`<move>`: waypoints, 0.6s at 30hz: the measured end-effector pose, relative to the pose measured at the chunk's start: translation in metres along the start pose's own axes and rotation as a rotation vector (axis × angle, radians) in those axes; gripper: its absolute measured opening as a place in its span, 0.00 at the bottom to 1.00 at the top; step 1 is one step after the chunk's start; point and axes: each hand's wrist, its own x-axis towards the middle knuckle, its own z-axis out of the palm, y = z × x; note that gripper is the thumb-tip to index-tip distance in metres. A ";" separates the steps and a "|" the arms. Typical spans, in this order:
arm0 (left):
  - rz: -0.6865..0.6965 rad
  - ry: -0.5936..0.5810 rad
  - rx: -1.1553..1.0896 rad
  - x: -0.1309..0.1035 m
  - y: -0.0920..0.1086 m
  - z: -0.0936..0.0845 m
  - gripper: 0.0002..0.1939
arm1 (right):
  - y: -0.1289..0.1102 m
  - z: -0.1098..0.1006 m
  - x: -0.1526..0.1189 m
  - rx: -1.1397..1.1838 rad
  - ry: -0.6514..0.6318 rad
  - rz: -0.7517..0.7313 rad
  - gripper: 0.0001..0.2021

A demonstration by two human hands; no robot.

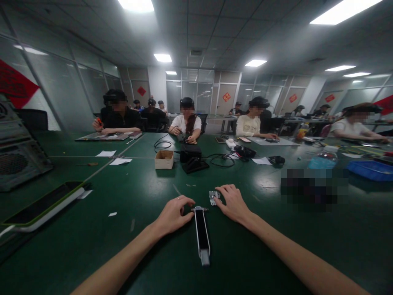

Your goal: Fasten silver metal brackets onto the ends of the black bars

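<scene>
A long black bar with white edges lies on the green table in front of me, its pale grey tab toward me and a small metal crosspiece at its far end. My left hand, with a ring on one finger, has its thumb and forefinger curled about the left end of that crosspiece. To the right of the bar's far end, my right hand holds a small silver metal bracket by its right edge, between thumb and fingers. The bracket and the bar are apart.
An open cardboard box and a black case stand ahead, with cables nearby. A green-rimmed device lies left, below a computer case. A bottle and blue tray are right. Several people sit opposite.
</scene>
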 end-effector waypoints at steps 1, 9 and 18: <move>0.005 0.004 -0.005 0.000 0.000 0.000 0.13 | 0.001 0.002 0.000 -0.007 -0.015 0.007 0.19; 0.012 0.029 -0.019 -0.002 0.002 -0.001 0.15 | -0.002 0.004 -0.002 -0.018 0.017 -0.044 0.10; 0.081 0.199 0.042 -0.005 0.010 -0.004 0.10 | -0.019 -0.011 -0.004 0.222 0.362 -0.235 0.04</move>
